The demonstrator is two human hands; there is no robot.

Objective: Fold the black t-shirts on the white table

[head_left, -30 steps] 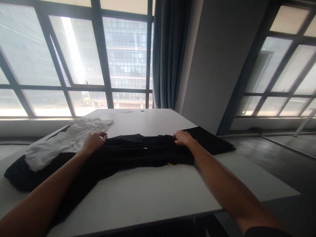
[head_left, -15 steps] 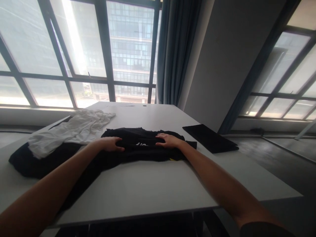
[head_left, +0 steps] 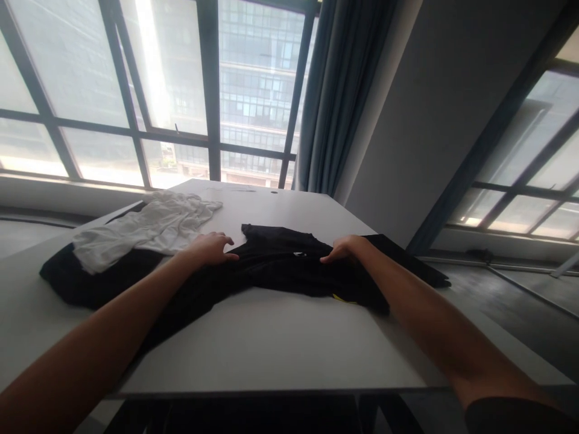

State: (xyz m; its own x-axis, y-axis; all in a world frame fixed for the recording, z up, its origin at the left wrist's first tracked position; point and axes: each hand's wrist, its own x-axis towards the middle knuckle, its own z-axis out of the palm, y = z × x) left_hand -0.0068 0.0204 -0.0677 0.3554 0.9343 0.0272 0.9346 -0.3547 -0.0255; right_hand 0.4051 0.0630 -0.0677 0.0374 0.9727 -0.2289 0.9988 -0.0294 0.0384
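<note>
- Crosswise before me: black garment point(head_left: 280, 265), long axis left to right.
- My left hand point(head_left: 210, 248): on its left part, fingers spread flat.
- My right hand point(head_left: 346, 248): on its right part, fingers curled, pinching cloth.

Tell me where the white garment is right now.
In the head view, the white garment lies crumpled on the far left part of the white table, partly over dark cloth, just left of the left hand and near the window.

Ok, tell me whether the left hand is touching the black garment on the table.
Touching. The head view shows the left hand resting palm down on the black garment, fingers spread over the cloth's edge with no gap visible.
</note>
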